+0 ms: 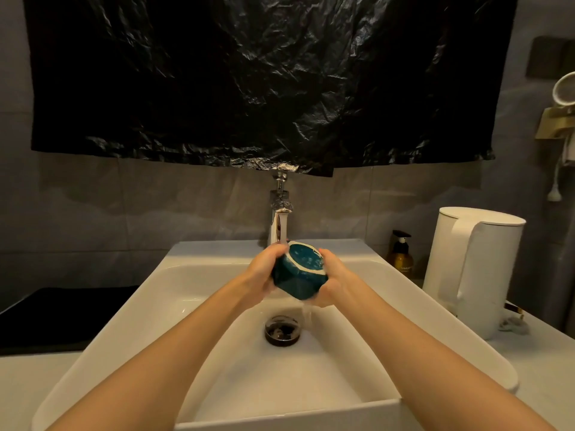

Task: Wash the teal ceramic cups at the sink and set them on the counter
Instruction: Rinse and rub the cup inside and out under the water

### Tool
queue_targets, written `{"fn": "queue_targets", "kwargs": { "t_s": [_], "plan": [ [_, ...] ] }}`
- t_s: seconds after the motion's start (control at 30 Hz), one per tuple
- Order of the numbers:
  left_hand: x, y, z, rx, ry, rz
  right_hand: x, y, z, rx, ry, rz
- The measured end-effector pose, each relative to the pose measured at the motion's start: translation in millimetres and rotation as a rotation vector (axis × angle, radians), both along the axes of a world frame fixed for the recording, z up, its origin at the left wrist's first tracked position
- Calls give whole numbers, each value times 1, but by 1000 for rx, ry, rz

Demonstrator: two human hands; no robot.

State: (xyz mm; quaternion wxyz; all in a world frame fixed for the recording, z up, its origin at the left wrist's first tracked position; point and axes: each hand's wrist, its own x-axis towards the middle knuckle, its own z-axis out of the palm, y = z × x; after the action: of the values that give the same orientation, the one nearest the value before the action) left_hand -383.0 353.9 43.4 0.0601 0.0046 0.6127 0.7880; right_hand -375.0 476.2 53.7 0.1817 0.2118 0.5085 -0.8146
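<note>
A teal ceramic cup (298,279) with a pale rim is held over the white sink (149,293), tilted with its mouth toward the tap. My left hand (264,269) grips its left side and my right hand (331,279) grips its right side. Water runs from the chrome tap (280,209) onto the cup's rim and spills off the cup's underside toward the dark drain (282,330). No other cup is in view.
A white kettle (476,269) stands on the counter at the right, with an amber pump bottle (400,255) behind it. A black mat (56,318) lies on the counter at the left. Black plastic sheeting (264,82) hangs on the wall above the tap.
</note>
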Motion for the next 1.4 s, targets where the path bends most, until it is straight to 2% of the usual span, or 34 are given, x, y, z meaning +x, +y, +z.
{"fn": "queue_targets", "kwargs": {
  "t_s": [0.1,0.27,0.53,0.77,0.97,1.13,1.2,1.4],
  "plan": [
    [1,8,0,-25,-34,64,1,2,0,59,24,26],
    [-2,2,3,101,-69,194,1,-4,2,95,56,144],
    [3,6,7,52,5,123,3,-1,4,33,34,58],
    [1,-1,5,42,-67,156,1,-4,4,100,75,85],
    [-1,3,5,22,15,67,-1,1,3,61,67,57],
    [-5,-7,0,44,-115,134,4,-6,4,113,128,177],
    [-6,-9,-1,51,-135,122,5,-9,5,95,121,153],
    [1,9,6,49,38,31,11,-2,12,-67,64,-7]
  ]
}}
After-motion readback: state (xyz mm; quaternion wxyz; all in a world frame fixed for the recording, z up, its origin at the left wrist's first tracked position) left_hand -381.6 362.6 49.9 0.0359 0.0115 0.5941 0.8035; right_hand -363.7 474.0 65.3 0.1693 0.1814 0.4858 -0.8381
